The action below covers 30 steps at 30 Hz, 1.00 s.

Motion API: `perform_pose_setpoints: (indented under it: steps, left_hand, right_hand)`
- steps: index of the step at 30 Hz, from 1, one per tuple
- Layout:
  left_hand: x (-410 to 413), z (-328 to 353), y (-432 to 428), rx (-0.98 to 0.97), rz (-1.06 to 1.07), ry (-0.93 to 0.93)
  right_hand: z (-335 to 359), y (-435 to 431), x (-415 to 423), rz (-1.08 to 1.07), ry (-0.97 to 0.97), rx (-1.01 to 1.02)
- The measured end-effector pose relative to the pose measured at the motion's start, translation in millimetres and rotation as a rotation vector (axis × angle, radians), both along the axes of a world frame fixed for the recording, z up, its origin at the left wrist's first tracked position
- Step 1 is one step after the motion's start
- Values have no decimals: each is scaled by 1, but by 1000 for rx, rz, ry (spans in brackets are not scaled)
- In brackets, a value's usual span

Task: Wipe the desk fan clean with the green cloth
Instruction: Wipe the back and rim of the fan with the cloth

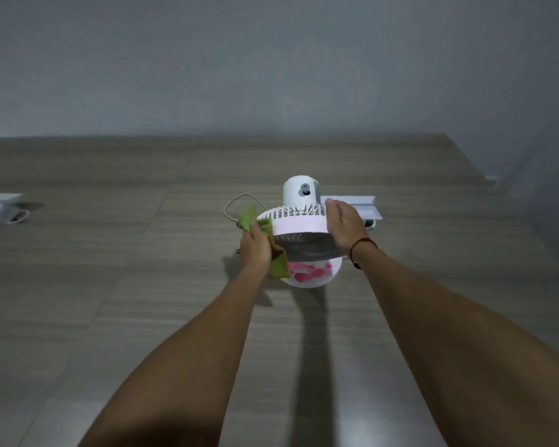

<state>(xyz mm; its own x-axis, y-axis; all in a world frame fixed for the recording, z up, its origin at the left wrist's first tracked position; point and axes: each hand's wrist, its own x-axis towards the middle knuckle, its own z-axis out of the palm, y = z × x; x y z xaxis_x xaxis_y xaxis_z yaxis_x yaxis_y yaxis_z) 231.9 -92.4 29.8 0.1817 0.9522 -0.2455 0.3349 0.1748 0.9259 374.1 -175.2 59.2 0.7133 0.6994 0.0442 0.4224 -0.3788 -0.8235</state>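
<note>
A small white and pink desk fan (299,225) stands on the wooden desk (142,285), its grille tilted towards me and a round base with pink flowers (310,274) below. My left hand (255,250) grips the green cloth (273,250) and presses it against the fan's left rim. My right hand (344,227) clasps the fan's right rim, a red string around the wrist. A thin white cord (239,201) loops out behind the fan on the left.
A white flat object (365,208) lies behind the fan on the right. Another white object (0,206) sits at the desk's far left edge. A grey wall rises behind the desk. The desk's right edge slants away at the far right.
</note>
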Motion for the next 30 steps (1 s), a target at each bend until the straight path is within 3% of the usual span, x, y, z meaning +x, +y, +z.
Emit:
perform_pose_setpoints:
  steps: [1,3,5,7,9,12,13,16,18,21,23,25,26,27,30]
  left_hand:
    - [1,3,-8,80,7,46]
    - [5,8,-23,492,-69,71]
    - [11,10,-30,978,-335,255]
    - [15,8,-25,1272,-540,393]
    - [12,8,-19,1260,-510,367]
    - [9,-1,-7,954,-328,185]
    - [8,-3,-3,789,-257,96]
    - [4,-5,13,55,14,-106]
    - [-1,-5,10,-142,53,-94]
    - [0,6,-14,81,26,21]
    - [3,14,-22,519,-98,84]
    - [9,17,-27,969,-368,268]
    - [14,15,-26,1093,-458,320]
    - [17,16,-27,1118,-490,337]
    - [22,16,-19,949,-361,245]
  right_hand:
    - [2,-2,0,2,15,-5]
    - [4,-3,0,3,37,4]
    - [0,-1,1,36,42,-10]
    - [-9,2,5,55,48,-21]
    - [-15,4,9,56,49,-30]
    - [-6,-1,5,23,-19,-36]
    - [-2,-2,3,24,-17,-30]
    - [-4,-2,10,31,38,-46]
    - [-6,-3,15,24,83,-47]
    - [-2,-4,13,27,90,-44]
    - [0,-1,8,25,76,-30]
    - [2,-2,1,43,53,-20]
    - [-1,-1,1,45,51,-24]
    - [-3,-1,2,42,60,-38]
    - [6,-10,1,30,39,-55]
